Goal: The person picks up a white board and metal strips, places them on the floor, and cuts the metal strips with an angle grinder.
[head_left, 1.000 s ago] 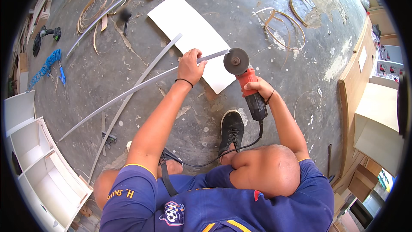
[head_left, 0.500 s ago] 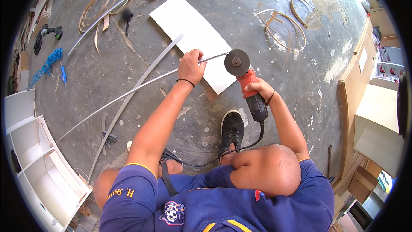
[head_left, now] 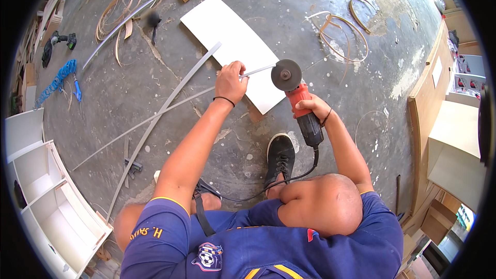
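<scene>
Floor: your grey speckled concrete floor (head_left: 155,93) — white board (head_left: 232,46) lying flat.
Left hand (head_left: 231,81): closed on thin metal strip (head_left: 155,116), over board.
Right hand (head_left: 310,107): wrapped around red angle grinder (head_left: 299,101) — disc at strip's end.
Right side: plain tan boxes (head_left: 454,144).

A single head-worn fisheye view is looking steeply down from above the person's own shoulders onto the concrete floor (head_left: 155,98). It is facing forward and down, with the white board (head_left: 227,36) lying near the picture's centre. The person's knees and forearms are entering from the lower edge, below that board, so the camera is sitting close over the body. Left of the board, white shelving (head_left: 41,196) is bending along the rim; right of it, wooden panels (head_left: 429,103) are curving likewise.
</scene>
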`<state>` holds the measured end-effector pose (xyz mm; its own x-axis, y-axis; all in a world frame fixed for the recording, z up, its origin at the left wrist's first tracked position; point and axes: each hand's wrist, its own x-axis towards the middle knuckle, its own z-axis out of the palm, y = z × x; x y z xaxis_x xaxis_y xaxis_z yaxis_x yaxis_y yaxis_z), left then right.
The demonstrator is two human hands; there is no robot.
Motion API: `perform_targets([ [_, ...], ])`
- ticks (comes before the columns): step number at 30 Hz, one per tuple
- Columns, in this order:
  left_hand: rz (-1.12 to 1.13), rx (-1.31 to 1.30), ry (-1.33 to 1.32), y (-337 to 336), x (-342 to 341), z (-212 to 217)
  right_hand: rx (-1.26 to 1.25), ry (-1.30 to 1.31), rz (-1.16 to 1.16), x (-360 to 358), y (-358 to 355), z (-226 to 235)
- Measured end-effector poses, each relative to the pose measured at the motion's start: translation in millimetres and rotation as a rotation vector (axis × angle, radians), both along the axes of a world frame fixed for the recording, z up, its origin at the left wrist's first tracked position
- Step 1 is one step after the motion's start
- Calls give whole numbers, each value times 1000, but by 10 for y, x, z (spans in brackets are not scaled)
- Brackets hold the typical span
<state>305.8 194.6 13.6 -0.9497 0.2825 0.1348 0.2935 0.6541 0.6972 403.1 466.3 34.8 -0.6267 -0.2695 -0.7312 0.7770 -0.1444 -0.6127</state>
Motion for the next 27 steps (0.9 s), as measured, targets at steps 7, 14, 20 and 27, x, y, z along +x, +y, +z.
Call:
perform_targets([
  [7,-20,15,-20,-26,-2,2,16,16,-34,-4,36,-32],
  [14,-166,-48,-121,-92,-46,52,214,114,-35,-14,89,-93],
  [20,-237,-12,-227,-157,-72,92,467,215,-10,-28,47,-28],
  [27,-269,-13,-243,-240,-137,113,535,271,48,-30,45,-20],
])
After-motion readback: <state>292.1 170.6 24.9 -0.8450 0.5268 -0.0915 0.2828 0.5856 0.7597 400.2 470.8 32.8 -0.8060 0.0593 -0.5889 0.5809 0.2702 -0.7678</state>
